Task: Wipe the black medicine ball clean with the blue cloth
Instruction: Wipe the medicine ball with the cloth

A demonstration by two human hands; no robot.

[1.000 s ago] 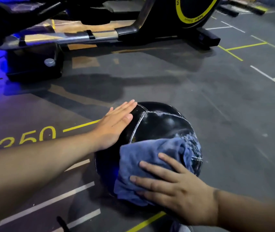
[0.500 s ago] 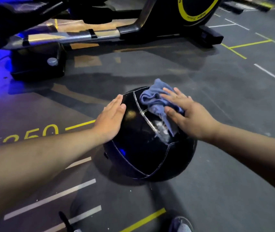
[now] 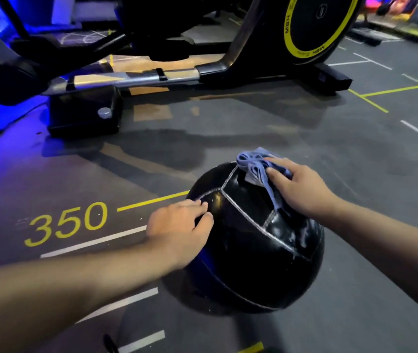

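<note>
Stroke reaches far crown
Right hand (image 3: 302,192) grips the bunched blue cloth (image 3: 252,161), swept up the black medicine ball (image 3: 248,245) — left hand (image 3: 180,225), relaxed, steadies it; streaks remain.

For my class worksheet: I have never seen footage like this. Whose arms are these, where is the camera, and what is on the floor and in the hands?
No robot here: the arms belong to a person, and the one camera sits on their head, looking forward and down. A black medicine ball rests on the grey gym floor near a painted 350. The left hand rests on the ball's side. The right hand grips a bunched blue cloth against its top. An exercise machine stands behind.
</note>
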